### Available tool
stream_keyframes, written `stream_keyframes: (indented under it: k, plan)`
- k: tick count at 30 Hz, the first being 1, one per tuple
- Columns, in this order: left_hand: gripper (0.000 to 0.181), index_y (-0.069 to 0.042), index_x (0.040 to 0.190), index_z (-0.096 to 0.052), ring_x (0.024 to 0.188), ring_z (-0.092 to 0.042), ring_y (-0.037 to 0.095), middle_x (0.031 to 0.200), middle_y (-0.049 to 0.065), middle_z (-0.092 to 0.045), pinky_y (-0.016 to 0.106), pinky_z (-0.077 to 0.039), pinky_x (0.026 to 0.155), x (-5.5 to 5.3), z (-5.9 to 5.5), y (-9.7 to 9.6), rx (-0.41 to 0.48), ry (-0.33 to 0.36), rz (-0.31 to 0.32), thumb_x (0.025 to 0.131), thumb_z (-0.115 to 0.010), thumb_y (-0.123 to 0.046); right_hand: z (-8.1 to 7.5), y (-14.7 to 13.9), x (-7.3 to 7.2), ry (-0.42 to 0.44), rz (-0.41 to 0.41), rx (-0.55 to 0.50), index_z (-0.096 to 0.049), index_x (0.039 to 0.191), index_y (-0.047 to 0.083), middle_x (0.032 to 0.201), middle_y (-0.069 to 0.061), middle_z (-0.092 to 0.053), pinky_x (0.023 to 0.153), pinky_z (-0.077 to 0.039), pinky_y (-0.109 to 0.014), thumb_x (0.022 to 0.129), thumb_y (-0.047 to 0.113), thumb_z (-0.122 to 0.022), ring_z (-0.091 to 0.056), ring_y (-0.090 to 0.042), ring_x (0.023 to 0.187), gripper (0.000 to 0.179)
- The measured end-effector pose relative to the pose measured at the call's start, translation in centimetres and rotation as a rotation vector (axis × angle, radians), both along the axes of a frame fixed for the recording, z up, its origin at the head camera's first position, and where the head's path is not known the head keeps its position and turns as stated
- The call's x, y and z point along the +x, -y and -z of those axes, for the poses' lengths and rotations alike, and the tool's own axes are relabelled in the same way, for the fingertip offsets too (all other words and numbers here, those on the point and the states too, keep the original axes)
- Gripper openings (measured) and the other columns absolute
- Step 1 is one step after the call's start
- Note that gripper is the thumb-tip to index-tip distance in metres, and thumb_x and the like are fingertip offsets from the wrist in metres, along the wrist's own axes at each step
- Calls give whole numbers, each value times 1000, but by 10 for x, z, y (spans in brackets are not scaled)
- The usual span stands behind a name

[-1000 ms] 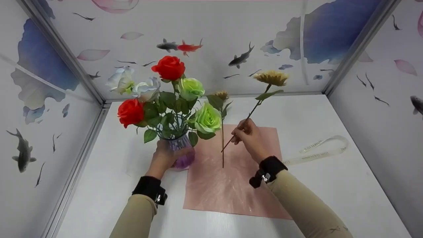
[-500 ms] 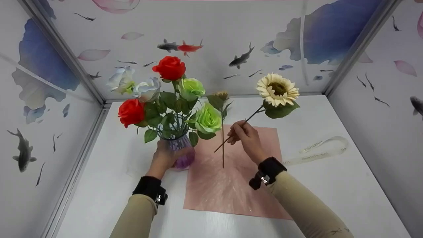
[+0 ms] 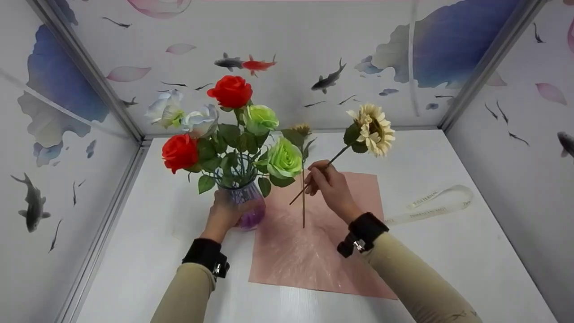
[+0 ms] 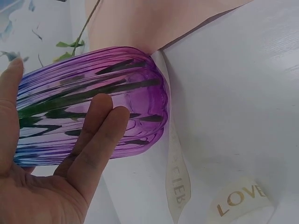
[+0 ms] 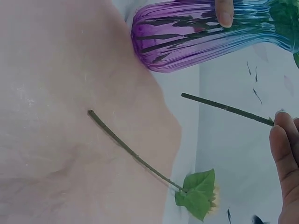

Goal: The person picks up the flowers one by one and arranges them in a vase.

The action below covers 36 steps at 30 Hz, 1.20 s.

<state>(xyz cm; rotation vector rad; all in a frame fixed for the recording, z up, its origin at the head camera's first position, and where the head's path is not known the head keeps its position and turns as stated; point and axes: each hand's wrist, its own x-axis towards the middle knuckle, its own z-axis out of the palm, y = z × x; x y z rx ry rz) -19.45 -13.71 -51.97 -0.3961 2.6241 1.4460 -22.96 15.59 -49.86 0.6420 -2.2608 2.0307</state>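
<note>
My left hand (image 3: pixel 224 213) grips a ribbed glass vase (image 3: pixel 252 216), purple at its base, blue higher up. Several stems show through the glass in the left wrist view. Red roses (image 3: pixel 231 92), green roses (image 3: pixel 283 158) and pale blue-white flowers (image 3: pixel 165 109) fill it. Between thumb and fingers, my right hand (image 3: pixel 332 186) pinches the stem of a cream sunflower (image 3: pixel 376 130), tilted with its head up and right. The stem's bare lower end (image 5: pixel 224 107) points toward the vase, apart from it. A second sunflower (image 5: pixel 196 189) lies with its stem across pink paper (image 3: pixel 296 260).
The paper lies flat on the white table (image 3: pixel 448 269), right of the vase. A pale lettered ribbon (image 3: pixel 432 213) curls at the right, and ribbon (image 4: pixel 177 182) also lies by the vase base. Printed walls (image 3: pixel 287 27) enclose the table on three sides.
The held sunflower has turned in my right hand: its bloom first faced up, then toward me, and now faces right. The hand shifted slightly left. My left hand stays on the vase.
</note>
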Motion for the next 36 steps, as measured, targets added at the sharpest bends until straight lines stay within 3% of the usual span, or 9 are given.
stream_keyframes:
  k: [5,10,19,22,27,36]
  plan:
    - [109,-8,155,-15,142,-41,43,156,28,-32,57,-38,115,0,0,-1,20,0,-8,80,-88,-37,-6,2,2,-34,-23,-3,-56,121,2,94,-21,-68,67,-59,-38,110,20,-45,-68,-41,74,23]
    - [109,-6,156,-14,141,-41,46,152,31,-30,59,-38,114,-2,-1,-2,-42,10,2,82,-85,-43,-14,5,4,-105,-43,-6,-54,121,0,93,-22,-67,66,-59,-34,110,18,-46,-68,-39,72,22]
    - [110,-5,156,-14,137,-45,48,147,32,-34,59,-39,113,-4,-1,-4,-102,21,-13,82,-83,-48,-37,15,13,-217,-98,-3,-55,116,-1,91,-16,-69,66,-60,-39,110,15,-45,-70,-28,69,20]
    - [112,-3,156,-13,138,-44,47,149,32,-32,58,-38,114,-4,-1,-5,-92,32,-17,82,-84,-48,-46,18,16,-223,-127,-40,-55,112,-3,89,-18,-69,64,-60,-39,110,13,-46,-70,-29,68,19]
    - [119,9,156,-5,133,-45,55,150,38,-28,60,-41,111,-4,0,-6,-166,22,15,86,-80,-51,-55,22,21,-236,-195,-109,-57,107,-9,90,-25,-69,64,-61,-40,109,6,-45,-72,-30,69,19]
    - [118,7,158,-7,139,-39,54,154,36,-25,59,-37,114,-5,1,-6,-153,33,19,86,-78,-53,-66,28,25,-271,-289,-221,-57,106,-12,92,-29,-68,68,-62,-43,109,2,-42,-73,-31,73,20]
